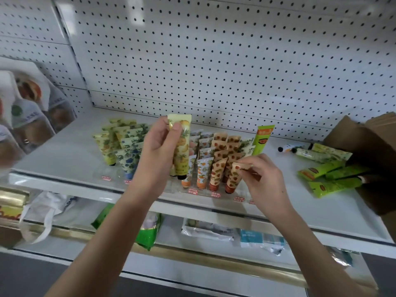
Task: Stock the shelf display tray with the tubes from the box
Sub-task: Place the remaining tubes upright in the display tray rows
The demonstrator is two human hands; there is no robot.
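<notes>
The clear acrylic display tray on the white metal shelf already stands mostly full of printed tubes. The left hand grips a yellow pineapple-printed tube upright above the tray's middle, and at its 4 o'clock the right hand pinches the crimped top of a tan strawberry-printed tube in the front row. Bright green tubes lie loose at 3 o'clock beside the brown cardboard box, so stocking seems well past halfway but unfinished.

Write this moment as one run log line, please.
left hand: holds yellow tube cap-down at display tray | right hand: pinches top of spotted tube in tray | green tubes: lying by box
</notes>
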